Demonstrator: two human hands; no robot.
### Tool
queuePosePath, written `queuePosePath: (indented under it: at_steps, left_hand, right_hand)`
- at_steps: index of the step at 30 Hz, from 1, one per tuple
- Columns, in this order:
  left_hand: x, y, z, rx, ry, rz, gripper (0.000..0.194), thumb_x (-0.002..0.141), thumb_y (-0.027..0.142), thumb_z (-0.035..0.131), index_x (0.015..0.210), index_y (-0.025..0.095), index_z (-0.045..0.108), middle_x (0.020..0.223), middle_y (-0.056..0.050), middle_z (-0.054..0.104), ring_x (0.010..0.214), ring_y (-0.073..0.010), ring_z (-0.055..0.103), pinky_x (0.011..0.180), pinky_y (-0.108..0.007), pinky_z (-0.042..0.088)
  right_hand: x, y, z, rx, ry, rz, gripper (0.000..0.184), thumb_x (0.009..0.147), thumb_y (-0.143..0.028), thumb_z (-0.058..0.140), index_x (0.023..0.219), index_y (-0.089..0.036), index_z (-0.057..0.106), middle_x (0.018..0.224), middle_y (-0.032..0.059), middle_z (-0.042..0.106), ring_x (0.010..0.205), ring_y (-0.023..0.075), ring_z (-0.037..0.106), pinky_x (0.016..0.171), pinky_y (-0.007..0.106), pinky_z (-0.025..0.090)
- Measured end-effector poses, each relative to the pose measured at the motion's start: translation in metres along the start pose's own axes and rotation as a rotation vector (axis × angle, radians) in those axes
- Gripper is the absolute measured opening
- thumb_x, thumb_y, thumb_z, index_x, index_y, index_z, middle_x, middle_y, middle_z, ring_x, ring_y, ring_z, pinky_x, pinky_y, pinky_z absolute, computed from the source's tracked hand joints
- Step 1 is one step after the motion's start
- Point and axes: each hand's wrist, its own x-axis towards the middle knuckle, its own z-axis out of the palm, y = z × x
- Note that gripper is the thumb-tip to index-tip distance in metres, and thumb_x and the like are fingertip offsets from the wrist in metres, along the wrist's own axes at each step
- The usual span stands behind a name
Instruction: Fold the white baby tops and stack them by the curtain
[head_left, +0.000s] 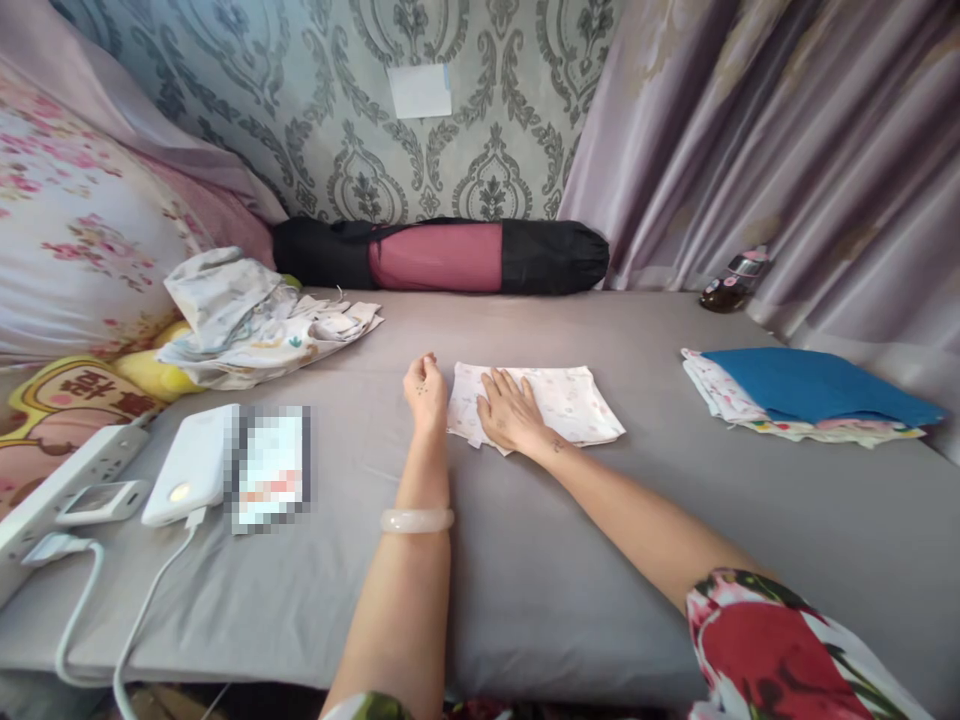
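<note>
"While the right hand [511, 412] presses on that pale printed cloth [574, 395], where exactly is the cloth lying?"

"Around the middle of the bed [360, 620], well in from the near edge. The palm is down on its left half, fingers spread."

"And the left hand [426, 392]?"

"Just beside the cloth's left end, fingers curled into a loose fist. I see no fabric in it, and I can't tell whether it touches the cloth's edge."

"How far along would you call it?"

"The cloth is laid out as a flat, layered rectangle, so I'd judge most of its folding done. The near edge looks uneven, though, with a little corner poking out by the right hand, so it isn't quite neat."

"What about the rest of the fabric?"

"Toward the right edge there's a flat stack, with a blue cloth [825, 385] on top and printed layers showing beneath. That part looks done. Near the far left corner, a crumpled heap of light cloth [244, 320] lies loose and unfolded."

"Anything along the far edge?"

"A long rolled bag [435, 257], black at both ends, and a small bottle [731, 285] by the far right corner."
</note>
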Motion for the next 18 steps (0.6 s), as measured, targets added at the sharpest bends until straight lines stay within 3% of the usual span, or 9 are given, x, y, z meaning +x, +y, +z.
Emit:
queuePosePath:
  at_steps: [9,12,18]
  left_hand:
    - [0.0,-0.002,0.0,-0.005,-0.001,0.017,0.034,0.09,0.03,0.04,0.102,0.014,0.068,0.109,-0.013,0.072,0.11,-0.0213,0.065,0.101,-0.034,0.046]
    - [0.001,-0.002,-0.001,-0.015,0.009,0.022,0.033,0.09,0.029,0.04,0.101,0.013,0.067,0.108,-0.014,0.072,0.109,-0.0214,0.066,0.101,-0.035,0.047]
    - [0.0,0.001,0.0,-0.027,0.012,0.025,0.031,0.09,0.027,0.041,0.099,0.013,0.067,0.107,-0.015,0.072,0.105,-0.0205,0.067,0.099,-0.034,0.048]
  right_hand:
    - [0.01,-0.018,-0.01,-0.018,0.039,-0.039,0.055,0.098,-0.032,0.029,0.145,-0.007,0.04,0.156,0.018,0.033,0.146,0.03,0.024,0.118,0.054,0.012]
    - [0.018,-0.03,-0.005,0.007,0.062,-0.144,0.055,0.099,-0.032,0.027,0.148,-0.01,0.037,0.159,0.0137,0.029,0.148,0.0263,0.019,0.119,0.051,0.011]
    - [0.025,-0.035,0.012,0.031,0.014,-0.151,0.054,0.099,-0.033,0.026,0.147,-0.011,0.039,0.158,0.0136,0.03,0.146,0.027,0.023,0.118,0.055,0.014]
